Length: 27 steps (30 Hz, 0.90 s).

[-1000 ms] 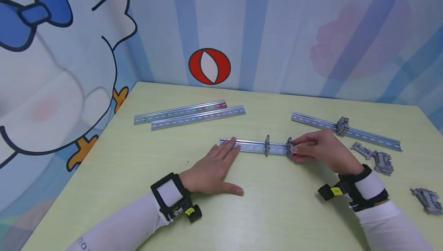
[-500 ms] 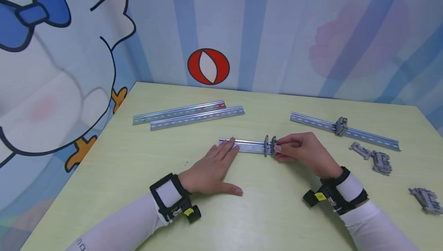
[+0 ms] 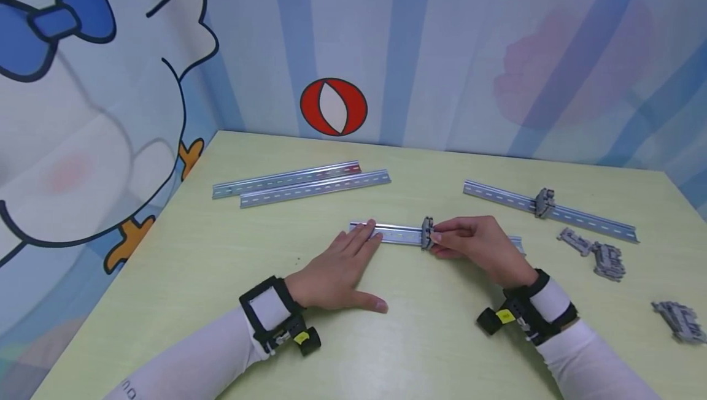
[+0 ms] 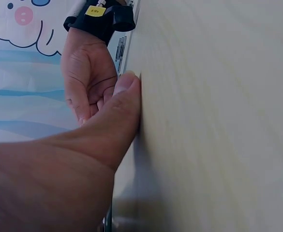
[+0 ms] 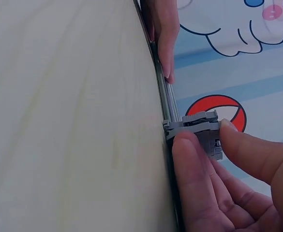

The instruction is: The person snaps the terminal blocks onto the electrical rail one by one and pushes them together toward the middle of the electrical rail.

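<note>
A slotted metal DIN rail (image 3: pixel 400 235) lies across the middle of the table. My left hand (image 3: pixel 337 274) is laid flat with its fingertips on the rail's left end, thumb stretched out on the tabletop. Two thin grey terminal blocks (image 3: pixel 428 232) stand upright on the rail, side by side. With thumb and fingers my right hand (image 3: pixel 483 246) pinches the right-hand one, and it covers part of the rail beyond. In the right wrist view the grey blocks (image 5: pixel 194 126) sit across the rail between thumb and fingertips.
Two more rails (image 3: pixel 315 188) lie together at the back left. At the back right, another rail (image 3: pixel 596 219) carries a grey block cluster (image 3: pixel 544 202). Loose terminal blocks (image 3: pixel 609 261) and a further pile (image 3: pixel 680 321) lie along the right side. A printed wall (image 3: pixel 442 50) rises behind the table.
My right hand has slid its terminal block leftward along the rail, closing the gap to the other block. My left hand has stayed in place.
</note>
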Motion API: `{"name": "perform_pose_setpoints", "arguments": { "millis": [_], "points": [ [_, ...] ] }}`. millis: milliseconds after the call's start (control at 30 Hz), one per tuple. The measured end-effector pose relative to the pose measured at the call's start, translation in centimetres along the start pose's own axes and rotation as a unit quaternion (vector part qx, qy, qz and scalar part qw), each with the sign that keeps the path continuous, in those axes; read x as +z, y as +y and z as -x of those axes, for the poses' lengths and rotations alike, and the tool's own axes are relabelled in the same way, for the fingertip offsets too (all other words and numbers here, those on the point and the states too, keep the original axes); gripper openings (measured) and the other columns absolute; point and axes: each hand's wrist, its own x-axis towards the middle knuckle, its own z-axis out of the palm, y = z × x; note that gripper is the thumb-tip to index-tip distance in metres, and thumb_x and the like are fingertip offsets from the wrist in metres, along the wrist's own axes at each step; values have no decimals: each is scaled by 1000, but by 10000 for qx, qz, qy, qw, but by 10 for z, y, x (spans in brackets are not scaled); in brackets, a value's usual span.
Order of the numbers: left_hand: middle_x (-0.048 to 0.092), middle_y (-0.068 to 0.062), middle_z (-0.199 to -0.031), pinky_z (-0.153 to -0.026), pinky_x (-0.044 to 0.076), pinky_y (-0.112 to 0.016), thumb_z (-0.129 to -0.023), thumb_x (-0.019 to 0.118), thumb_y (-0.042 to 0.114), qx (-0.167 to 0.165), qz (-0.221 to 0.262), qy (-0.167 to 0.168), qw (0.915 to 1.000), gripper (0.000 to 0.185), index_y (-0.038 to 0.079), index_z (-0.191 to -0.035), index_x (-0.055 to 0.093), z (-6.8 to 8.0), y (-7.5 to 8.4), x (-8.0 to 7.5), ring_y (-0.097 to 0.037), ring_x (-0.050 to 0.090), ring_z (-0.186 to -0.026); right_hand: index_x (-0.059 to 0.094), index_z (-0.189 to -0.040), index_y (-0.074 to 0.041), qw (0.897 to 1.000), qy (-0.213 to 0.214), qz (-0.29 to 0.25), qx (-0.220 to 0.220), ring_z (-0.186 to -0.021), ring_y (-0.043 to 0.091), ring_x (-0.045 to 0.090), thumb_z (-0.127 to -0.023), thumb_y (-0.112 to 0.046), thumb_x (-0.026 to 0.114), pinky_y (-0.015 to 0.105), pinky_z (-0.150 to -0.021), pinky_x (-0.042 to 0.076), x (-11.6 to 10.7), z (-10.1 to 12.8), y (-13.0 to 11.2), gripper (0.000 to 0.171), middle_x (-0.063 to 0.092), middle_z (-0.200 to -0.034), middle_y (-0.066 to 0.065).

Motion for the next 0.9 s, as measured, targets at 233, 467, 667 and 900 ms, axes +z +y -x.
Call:
{"name": "perform_pose_setpoints", "arguments": {
  "millis": [233,467,667,900],
  "points": [
    [-4,-12,-164,-121,6,-44,-79,57,76,-33,-63,-62,10000,115,7,-157,8,-1,0,1,-27,-2,-151,62,-121,5,10000,34,54,7,-97,27,71,-89,-25,72,35,-84,57,-2,0,5,45,71,-108,18],
    [-4,-12,-164,-121,6,-44,-79,57,75,21,-11,0,10000,115,6,-157,6,-2,-1,1,-27,-2,-151,62,-122,3,9996,-176,155,-161,-98,30,70,-92,-32,67,36,-84,57,-8,0,8,46,70,-109,20],
    [-4,-12,-164,-121,6,-44,-79,57,75,38,-21,13,10000,115,7,-157,6,-1,-1,1,-27,-3,-151,59,-123,6,9989,-380,125,-232,-98,33,70,-95,-27,65,39,-84,57,-18,4,6,44,68,-110,24],
    [-4,-12,-164,-121,7,-44,-80,58,74,31,-13,27,10000,115,6,-157,7,1,-2,0,-27,-2,-151,64,-118,1,9920,41,1182,-433,-88,28,71,-96,-33,62,38,-75,59,-42,10,-1,41,71,-101,19]
  ]
}}
